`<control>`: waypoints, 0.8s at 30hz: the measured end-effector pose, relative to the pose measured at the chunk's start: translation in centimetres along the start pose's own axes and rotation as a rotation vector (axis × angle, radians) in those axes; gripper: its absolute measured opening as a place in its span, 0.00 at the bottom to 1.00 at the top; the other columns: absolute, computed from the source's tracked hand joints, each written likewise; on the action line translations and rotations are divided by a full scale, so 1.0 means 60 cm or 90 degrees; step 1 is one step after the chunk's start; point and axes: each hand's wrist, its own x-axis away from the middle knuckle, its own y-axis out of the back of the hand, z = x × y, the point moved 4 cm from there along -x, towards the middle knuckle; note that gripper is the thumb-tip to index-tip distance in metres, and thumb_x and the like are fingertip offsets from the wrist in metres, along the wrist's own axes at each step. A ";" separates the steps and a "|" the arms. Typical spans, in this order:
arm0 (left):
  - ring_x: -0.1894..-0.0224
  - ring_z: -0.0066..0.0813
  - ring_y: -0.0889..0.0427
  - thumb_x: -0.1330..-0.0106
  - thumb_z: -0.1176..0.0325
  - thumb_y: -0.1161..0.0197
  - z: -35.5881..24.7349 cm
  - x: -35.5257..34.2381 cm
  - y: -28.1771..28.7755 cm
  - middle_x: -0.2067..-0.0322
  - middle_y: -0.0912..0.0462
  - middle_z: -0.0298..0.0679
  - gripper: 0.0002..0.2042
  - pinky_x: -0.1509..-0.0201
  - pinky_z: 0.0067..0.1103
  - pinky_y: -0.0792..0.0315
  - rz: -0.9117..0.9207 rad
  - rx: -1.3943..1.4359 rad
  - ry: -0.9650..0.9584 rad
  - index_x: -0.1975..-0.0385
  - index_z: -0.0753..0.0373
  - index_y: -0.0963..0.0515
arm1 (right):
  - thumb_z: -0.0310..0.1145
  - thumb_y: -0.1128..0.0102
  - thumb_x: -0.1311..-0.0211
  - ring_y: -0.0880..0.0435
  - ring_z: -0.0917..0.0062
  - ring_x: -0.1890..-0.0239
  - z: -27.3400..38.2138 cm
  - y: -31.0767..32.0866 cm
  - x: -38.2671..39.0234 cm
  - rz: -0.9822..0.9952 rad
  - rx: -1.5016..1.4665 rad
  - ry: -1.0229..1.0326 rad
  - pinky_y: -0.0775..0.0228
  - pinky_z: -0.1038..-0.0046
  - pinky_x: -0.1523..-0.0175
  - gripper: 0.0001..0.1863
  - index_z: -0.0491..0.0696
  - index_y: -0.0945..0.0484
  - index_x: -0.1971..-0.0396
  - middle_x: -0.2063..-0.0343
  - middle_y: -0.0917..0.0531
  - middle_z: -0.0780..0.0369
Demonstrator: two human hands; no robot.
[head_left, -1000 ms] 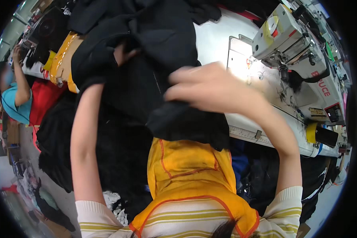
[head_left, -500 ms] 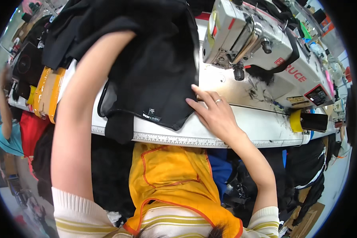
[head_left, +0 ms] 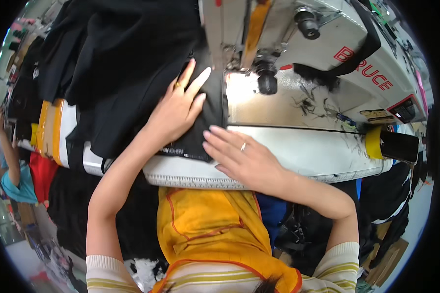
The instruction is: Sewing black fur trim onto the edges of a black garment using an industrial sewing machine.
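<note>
A black garment (head_left: 122, 63) lies on the white sewing table (head_left: 318, 151), its right edge beside the sewing machine (head_left: 357, 63)'s needle area. My left hand (head_left: 179, 105) rests on the garment near that edge, fingers extended and slightly apart, a ring on one of them. My right hand (head_left: 239, 158) lies lower and further right, fingers outstretched over the garment's near right corner and the table's front, where a printed band shows on the fabric. A measuring tape runs along the table's front edge beneath my wrists.
A yellow tape roll and black object (head_left: 396, 146) sit on the table's right. A yellow-edged board (head_left: 49, 132) is at the left. A co-worker in teal (head_left: 17, 183) works at far left beside red cloth (head_left: 39, 178). An orange apron (head_left: 210, 224) covers my lap; dark fabrics hang below the table.
My left hand has come out from under the garment onto its top surface. The garment now lies beside the machine. My right hand has dropped from the garment's middle to its near right corner.
</note>
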 end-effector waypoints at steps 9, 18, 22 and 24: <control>0.36 0.53 0.44 0.33 0.66 0.55 0.034 -0.114 -0.033 0.38 0.44 0.55 0.22 0.35 0.35 0.44 0.040 0.216 0.012 0.39 0.59 0.41 | 0.27 0.44 0.53 0.23 0.69 0.58 -0.089 0.005 -0.004 -0.120 0.029 -0.105 0.29 0.69 0.55 0.24 0.46 0.28 0.51 0.52 0.27 0.59; 0.43 0.40 0.30 0.41 0.74 0.46 -0.005 -0.013 0.032 0.44 0.31 0.44 0.18 0.38 0.34 0.37 -0.036 0.056 -0.265 0.49 0.60 0.28 | 0.32 0.40 0.49 0.27 0.75 0.46 -0.079 -0.010 -0.030 -0.054 0.026 0.005 0.31 0.76 0.53 0.17 0.48 0.23 0.57 0.48 0.26 0.64; 0.36 0.38 0.38 0.42 0.76 0.48 -0.001 -0.024 0.023 0.44 0.31 0.43 0.18 0.32 0.39 0.49 0.044 0.074 -0.190 0.50 0.61 0.27 | 0.29 0.45 0.49 0.23 0.72 0.59 -0.090 0.002 -0.032 -0.140 0.044 -0.027 0.30 0.73 0.62 0.13 0.47 0.24 0.61 0.66 0.23 0.63; 0.37 0.41 0.38 0.43 0.77 0.49 0.008 -0.049 0.014 0.44 0.31 0.46 0.18 0.33 0.34 0.45 0.056 0.088 -0.124 0.51 0.63 0.27 | 0.28 0.46 0.48 0.23 0.72 0.63 -0.118 -0.012 -0.032 -0.034 -0.117 -0.239 0.31 0.70 0.64 0.14 0.49 0.25 0.59 0.69 0.23 0.65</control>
